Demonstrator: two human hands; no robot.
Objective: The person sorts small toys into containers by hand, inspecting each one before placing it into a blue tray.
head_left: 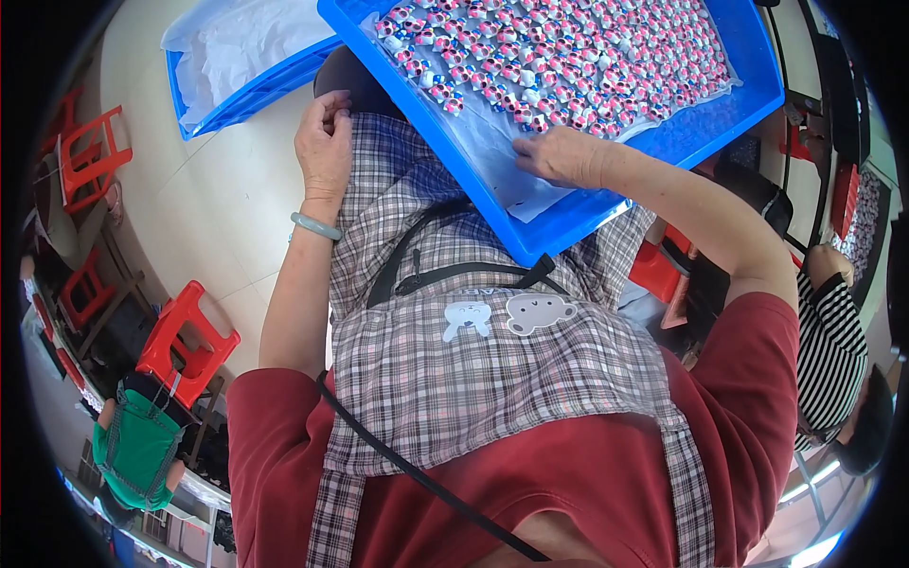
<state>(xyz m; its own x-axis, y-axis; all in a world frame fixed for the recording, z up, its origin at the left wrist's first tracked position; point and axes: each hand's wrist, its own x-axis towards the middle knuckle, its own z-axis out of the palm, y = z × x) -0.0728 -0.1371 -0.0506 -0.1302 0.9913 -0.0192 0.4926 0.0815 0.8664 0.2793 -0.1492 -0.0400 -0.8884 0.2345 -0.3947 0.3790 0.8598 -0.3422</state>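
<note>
Pale floor (pixel 204 204), red plastic stools (pixel 187 343)

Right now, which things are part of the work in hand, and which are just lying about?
In use: blue tray, small red-and-white pieces, clear sheet, right hand, left hand.
Lying about: second blue bin, red stools.

Bright, even light (fisheye-bent, dark-vignetted rim)

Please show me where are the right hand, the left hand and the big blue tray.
right hand (pixel 563 156), head view: on the back of the hand.
left hand (pixel 324 147), head view: on the back of the hand.
big blue tray (pixel 568 222), head view: on its near rim.
</note>
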